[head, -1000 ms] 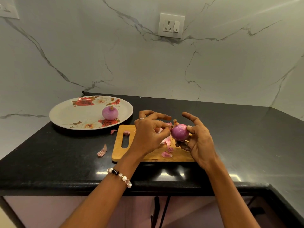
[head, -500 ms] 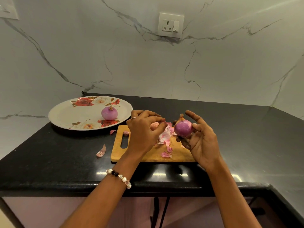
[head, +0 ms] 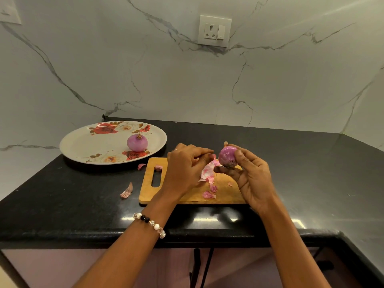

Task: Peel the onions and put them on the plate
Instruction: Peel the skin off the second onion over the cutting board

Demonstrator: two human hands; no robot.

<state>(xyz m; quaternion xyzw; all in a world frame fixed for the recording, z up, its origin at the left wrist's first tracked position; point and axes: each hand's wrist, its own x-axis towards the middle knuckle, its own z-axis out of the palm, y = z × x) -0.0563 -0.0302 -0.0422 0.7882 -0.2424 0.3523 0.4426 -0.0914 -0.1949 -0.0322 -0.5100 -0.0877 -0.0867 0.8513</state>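
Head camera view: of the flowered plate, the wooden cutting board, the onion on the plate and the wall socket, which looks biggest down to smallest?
1. Flowered plate and wooden cutting board: close in apparent size, and the board sits nearer, so no firm order.
2. Wall socket.
3. Onion on the plate.

A black stone counter (head: 291,163) meets white marble walls (head: 145,69) veined in grey. A white socket (head: 214,31) sits on the back wall. Light glints off the counter's front edge.
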